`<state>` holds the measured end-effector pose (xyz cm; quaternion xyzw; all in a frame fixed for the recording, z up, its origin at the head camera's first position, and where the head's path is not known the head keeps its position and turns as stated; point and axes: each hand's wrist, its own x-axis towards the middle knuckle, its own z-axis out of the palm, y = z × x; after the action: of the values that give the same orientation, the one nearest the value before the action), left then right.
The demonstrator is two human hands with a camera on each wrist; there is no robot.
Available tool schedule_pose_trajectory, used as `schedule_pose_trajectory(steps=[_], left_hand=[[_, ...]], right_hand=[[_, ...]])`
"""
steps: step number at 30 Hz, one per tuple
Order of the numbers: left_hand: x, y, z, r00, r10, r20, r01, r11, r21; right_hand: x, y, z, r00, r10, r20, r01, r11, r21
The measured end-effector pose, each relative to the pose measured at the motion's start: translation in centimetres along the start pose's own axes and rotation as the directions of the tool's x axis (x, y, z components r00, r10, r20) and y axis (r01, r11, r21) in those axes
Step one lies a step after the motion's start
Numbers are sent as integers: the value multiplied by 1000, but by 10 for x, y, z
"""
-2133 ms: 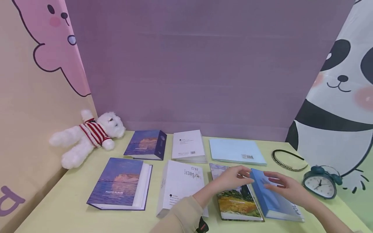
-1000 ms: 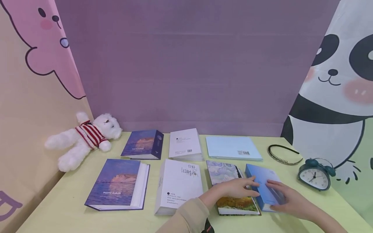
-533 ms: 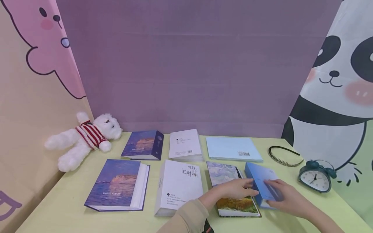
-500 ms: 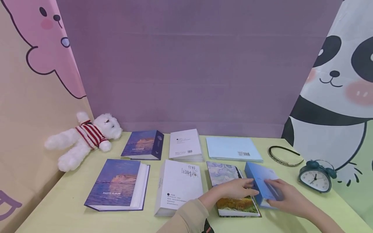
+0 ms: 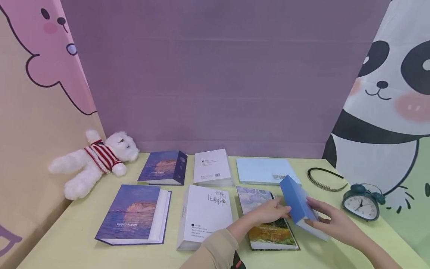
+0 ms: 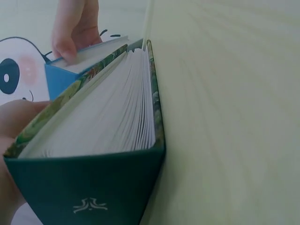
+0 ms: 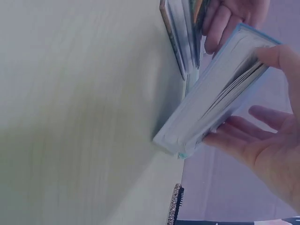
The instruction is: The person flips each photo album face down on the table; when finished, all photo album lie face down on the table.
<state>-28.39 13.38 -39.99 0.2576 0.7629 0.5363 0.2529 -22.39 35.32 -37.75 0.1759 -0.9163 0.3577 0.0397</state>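
My right hand [image 5: 339,222] grips the blue photo album [image 5: 297,203], thumb on its page edge and fingers against the cover. In the right wrist view the album [image 7: 206,98] stands tilted, with one lower corner near the table. My left hand [image 5: 268,211] is over the album with a painted landscape cover [image 5: 275,235], fingers loosely bent, tips at the blue spine; whether they touch it is hard to tell. The left wrist view shows the landscape album's dark green spine [image 6: 89,192] and white pages lying on the table.
On the yellow table [image 5: 84,220] lie two sea-picture albums [image 5: 131,213], two white albums [image 5: 208,216] and a light blue album [image 5: 263,170]. A headband [image 5: 322,183] and a teal alarm clock [image 5: 362,203] are right; a white teddy bear [image 5: 100,157] is left.
My hands have come down to the blue album from above. The right hand has taken hold of it and tipped it up, its spine side raised. The other albums have stayed in place.
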Motion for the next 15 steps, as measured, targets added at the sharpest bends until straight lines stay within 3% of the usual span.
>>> schedule_pose_trajectory(steps=[4, 6, 15], left_hand=[[3, -3, -1, 1000, 14, -20, -14, 999, -29], [4, -3, -2, 1000, 22, -19, -23, 999, -44], [4, -2, 0, 992, 65, -105, -74, 994, -77]], right_hand=[[1, -4, -2, 998, 43, 53, -47, 995, 90], [1, -5, -1, 998, 28, 59, -35, 993, 114], [2, -8, 4, 986, -154, -60, 155, 988, 8]])
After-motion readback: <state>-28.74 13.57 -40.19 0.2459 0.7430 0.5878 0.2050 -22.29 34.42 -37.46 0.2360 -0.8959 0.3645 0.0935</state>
